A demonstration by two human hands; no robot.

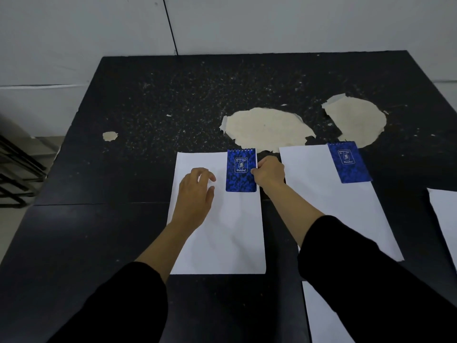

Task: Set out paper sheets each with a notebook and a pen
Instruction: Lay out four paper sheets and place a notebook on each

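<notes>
Here the right hand [268, 173] pinches the right edge of a blue notebook [241, 170] lying at the one o'clock corner of the near paper sheet [217, 233]. The left hand [196, 191] rests on that sheet at ten o'clock, fingers loosely spread, holding nothing. At three o'clock, a second sheet [329, 194] carries another notebook [348, 162] on the black table [148, 107].

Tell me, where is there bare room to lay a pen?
On the near sheet, below the notebook and left hand. Also the second sheet below its notebook. The gap around the right hand is crowded.
</notes>
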